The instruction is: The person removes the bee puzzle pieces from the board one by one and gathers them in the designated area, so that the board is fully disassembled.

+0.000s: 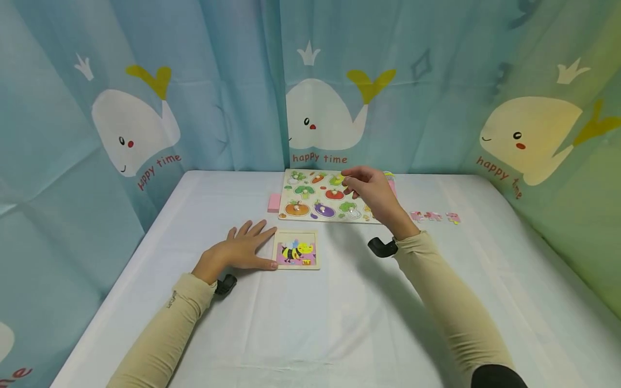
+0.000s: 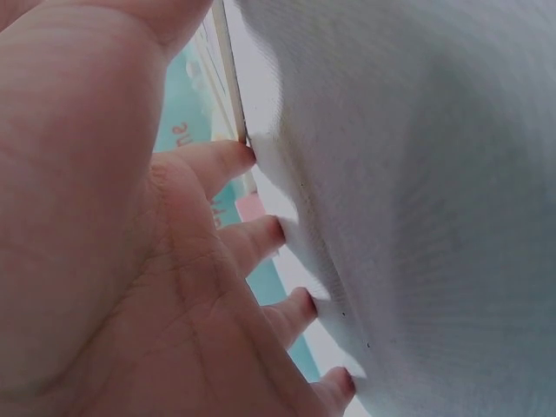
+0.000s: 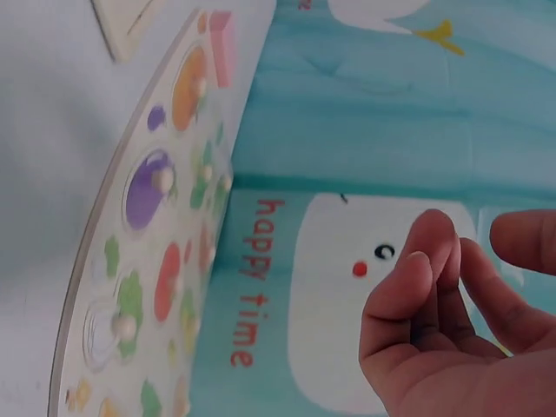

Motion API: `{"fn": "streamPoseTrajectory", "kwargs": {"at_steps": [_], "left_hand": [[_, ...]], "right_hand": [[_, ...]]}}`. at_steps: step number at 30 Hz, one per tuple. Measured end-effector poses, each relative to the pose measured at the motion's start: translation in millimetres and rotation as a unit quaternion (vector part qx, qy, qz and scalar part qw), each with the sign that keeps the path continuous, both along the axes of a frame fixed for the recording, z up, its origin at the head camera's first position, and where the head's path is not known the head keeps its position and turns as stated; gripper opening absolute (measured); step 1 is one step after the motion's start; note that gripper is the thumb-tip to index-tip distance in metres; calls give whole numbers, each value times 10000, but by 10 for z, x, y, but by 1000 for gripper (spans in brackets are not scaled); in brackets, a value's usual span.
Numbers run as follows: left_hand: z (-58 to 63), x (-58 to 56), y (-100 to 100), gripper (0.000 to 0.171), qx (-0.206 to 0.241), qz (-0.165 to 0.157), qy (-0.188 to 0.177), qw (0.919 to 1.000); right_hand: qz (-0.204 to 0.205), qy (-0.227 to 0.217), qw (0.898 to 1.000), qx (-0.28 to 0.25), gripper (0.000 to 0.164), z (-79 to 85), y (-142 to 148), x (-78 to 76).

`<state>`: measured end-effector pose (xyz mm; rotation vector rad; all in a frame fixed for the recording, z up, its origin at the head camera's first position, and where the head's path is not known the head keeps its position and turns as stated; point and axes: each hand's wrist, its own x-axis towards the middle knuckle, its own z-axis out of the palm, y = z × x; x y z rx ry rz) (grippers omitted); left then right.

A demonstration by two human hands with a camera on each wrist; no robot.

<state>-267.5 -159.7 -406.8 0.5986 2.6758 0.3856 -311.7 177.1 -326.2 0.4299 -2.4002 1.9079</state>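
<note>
A small square picture puzzle (image 1: 296,250) in a pale wooden frame, with a yellow and black bee on pink, lies flat on the table. My left hand (image 1: 242,250) rests beside it with fingers spread, the thumb and forefinger at the frame's left edge. In the left wrist view the fingertips (image 2: 236,156) come down to the white cloth. My right hand (image 1: 371,191) is raised in front of a vegetable knob puzzle board (image 1: 310,207), overlapping its right part in the head view. The fingers of this right hand (image 3: 460,321) are loosely bent, the thumb apart, with nothing between them.
Several pink puzzle pieces (image 1: 433,216) lie in a row to the right of the board. A pink block (image 1: 274,203) sits at its left edge. Behind the white table (image 1: 339,328) hangs a blue curtain (image 1: 233,86) printed with whales.
</note>
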Motion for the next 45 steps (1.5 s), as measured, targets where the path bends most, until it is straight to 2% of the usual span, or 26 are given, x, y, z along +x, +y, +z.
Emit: {"fn": "streamPoseTrajectory", "kwargs": {"at_steps": [6, 10, 17, 23, 35, 45], "left_hand": [[-14, -12, -12, 104, -51, -32, 55, 10000], [-20, -18, -15, 104, -61, -31, 68, 10000], [-22, -20, -4, 104, -131, -16, 68, 9999], [-8, -31, -1, 104, -154, -41, 20, 9999], [-14, -44, -18, 105, -170, -91, 38, 9998], [-11, -39, -22, 104, -116, -111, 50, 9999]], "right_hand": [[262, -32, 9989, 399, 28, -17, -198, 35], [623, -96, 9957, 673, 28, -55, -309, 75], [1100, -137, 9891, 969, 27, -205, -508, 113], [1512, -136, 9802, 1269, 28, -350, -666, 132], [1999, -435, 9622, 1797, 31, -535, -847, 166], [2025, -258, 9374, 2821, 25, -594, -951, 162]]}}
